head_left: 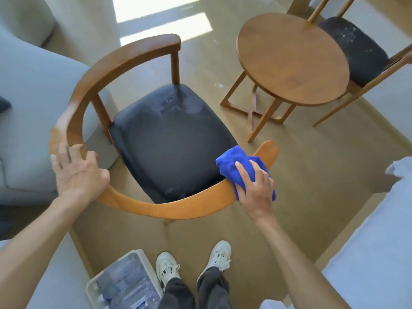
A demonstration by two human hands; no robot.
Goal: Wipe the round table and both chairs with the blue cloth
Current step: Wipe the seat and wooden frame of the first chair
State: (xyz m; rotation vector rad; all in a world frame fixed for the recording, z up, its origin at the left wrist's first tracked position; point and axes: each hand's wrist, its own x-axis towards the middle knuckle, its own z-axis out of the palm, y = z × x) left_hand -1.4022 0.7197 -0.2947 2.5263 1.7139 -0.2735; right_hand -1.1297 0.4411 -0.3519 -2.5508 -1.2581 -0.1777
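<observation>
A wooden chair (142,52) with a curved backrest rail and a dark padded seat (169,141) stands right in front of me. My left hand (78,172) grips the rail at its near left bend. My right hand (256,186) presses the bunched blue cloth (231,161) onto the rail near its right end. The round wooden table (289,61) stands at the upper right. Behind it, partly hidden by the tabletop, is the second chair (356,50) with a dark, scuffed seat.
A grey sofa (33,108) runs along the left, close to the chair. A white bed edge (379,241) fills the lower right. A pale bin (124,284) holding plastic bottles sits by my feet (194,262). Wooden floor lies between chair and table.
</observation>
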